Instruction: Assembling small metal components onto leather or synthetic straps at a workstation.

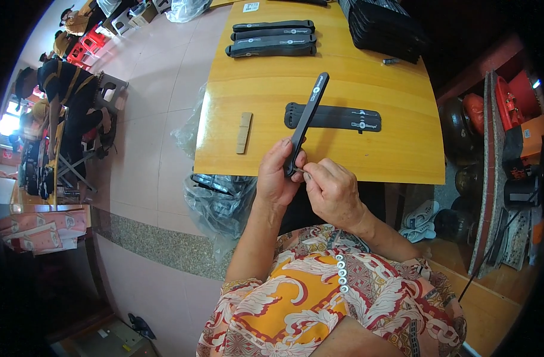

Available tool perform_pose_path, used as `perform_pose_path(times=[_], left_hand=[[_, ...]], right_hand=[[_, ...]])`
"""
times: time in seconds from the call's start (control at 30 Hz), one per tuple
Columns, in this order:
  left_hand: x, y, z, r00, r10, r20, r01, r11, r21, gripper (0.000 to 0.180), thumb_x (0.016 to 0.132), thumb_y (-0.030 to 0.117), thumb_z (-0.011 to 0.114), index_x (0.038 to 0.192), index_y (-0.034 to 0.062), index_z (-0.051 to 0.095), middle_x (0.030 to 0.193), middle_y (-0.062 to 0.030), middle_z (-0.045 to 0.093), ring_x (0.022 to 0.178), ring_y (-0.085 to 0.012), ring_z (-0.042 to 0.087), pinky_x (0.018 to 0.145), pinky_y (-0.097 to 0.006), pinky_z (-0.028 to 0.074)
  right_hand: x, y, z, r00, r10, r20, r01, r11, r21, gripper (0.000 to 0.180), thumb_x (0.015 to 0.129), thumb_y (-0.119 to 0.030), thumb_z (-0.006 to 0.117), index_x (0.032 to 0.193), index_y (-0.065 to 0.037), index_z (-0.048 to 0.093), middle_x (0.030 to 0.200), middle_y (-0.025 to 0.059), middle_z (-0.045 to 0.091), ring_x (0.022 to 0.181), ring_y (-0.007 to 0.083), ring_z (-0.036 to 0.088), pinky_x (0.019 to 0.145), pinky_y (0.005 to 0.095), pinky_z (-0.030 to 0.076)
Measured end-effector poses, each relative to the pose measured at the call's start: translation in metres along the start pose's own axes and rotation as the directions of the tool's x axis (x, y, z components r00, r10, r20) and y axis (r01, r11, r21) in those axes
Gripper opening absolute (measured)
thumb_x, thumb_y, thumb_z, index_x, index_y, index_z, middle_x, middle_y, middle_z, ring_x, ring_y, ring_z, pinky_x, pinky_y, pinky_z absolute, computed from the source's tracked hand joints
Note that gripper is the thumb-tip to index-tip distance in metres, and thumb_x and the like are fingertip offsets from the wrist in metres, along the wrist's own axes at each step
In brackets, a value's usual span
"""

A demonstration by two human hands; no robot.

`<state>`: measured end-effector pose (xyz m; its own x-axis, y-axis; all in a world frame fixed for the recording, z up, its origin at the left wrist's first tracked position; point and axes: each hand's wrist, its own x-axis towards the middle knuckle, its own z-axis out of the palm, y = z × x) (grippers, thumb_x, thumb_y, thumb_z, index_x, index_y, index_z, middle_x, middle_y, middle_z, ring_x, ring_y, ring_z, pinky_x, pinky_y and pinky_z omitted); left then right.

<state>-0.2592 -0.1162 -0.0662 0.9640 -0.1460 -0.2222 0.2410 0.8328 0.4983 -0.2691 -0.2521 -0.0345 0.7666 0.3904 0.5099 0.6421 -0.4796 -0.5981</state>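
My left hand (276, 172) is closed round the lower end of a narrow black strip (311, 107) with rounded ends and small white print. The strip slants up and away over the near part of the table. At its lower end my right hand (333, 193) pinches something small and thin, too hidden to name. Just beyond the hands a bundle of similar black strips (337, 117) lies flat, its left ends slightly fanned. To the left of it rests a short tan flat piece (244, 133) marked off in sections.
More black strips (272, 44) lie in rows at the far side of the yellow table (224, 95). A stack of black flat pieces (384, 27) stands far right, near a small dark cylinder (391, 61). Clear plastic bags (221, 202) hang or lie beside the table's left edge. Another person (69, 89) sits at left.
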Motion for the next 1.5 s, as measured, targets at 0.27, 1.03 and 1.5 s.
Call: perform_pose_path(times=[0.27, 1.03, 1.5], left_hand=[[-0.001, 0.002, 0.002, 1.000, 0.000, -0.023, 0.001, 0.999, 0.047, 0.022, 0.092, 0.019, 0.047, 0.109, 0.0055, 0.051, 0.066, -0.0038, 0.051, 0.047, -0.0082, 0.041, 0.040, -0.018, 0.031], [-0.002, 0.003, 0.007, 1.000, 0.024, -0.016, -0.021, 0.987, 0.160, 0.019, 0.093, 0.019, 0.049, 0.106, 0.0054, 0.050, 0.069, -0.0030, 0.049, 0.054, -0.0080, 0.042, 0.043, -0.018, 0.032], [-0.005, 0.001, 0.004, 0.999, -0.053, 0.008, 0.052, 0.993, 0.105, 0.016, 0.093, 0.018, 0.047, 0.101, 0.0050, 0.050, 0.067, -0.0033, 0.049, 0.050, -0.0081, 0.039, 0.043, -0.019, 0.030]], right_hand=[[0.002, 0.003, 0.001, 1.000, 0.003, 0.010, -0.004, 1.000, 0.026, 0.008, 0.074, 0.000, 0.058, 0.081, -0.001, 0.055, 0.067, 0.0128, 0.049, 0.063, 0.0311, 0.054, 0.054, 0.0409, 0.043], [0.001, 0.008, -0.001, 0.999, 0.006, 0.046, -0.007, 1.000, 0.021, 0.005, 0.075, 0.000, 0.056, 0.079, -0.002, 0.054, 0.067, 0.0127, 0.049, 0.063, 0.0318, 0.055, 0.054, 0.0413, 0.043], [-0.003, 0.010, -0.005, 0.996, -0.040, 0.075, 0.036, 0.998, 0.049, 0.010, 0.075, 0.001, 0.056, 0.084, -0.001, 0.057, 0.068, 0.0133, 0.050, 0.063, 0.0314, 0.055, 0.054, 0.0403, 0.044]])
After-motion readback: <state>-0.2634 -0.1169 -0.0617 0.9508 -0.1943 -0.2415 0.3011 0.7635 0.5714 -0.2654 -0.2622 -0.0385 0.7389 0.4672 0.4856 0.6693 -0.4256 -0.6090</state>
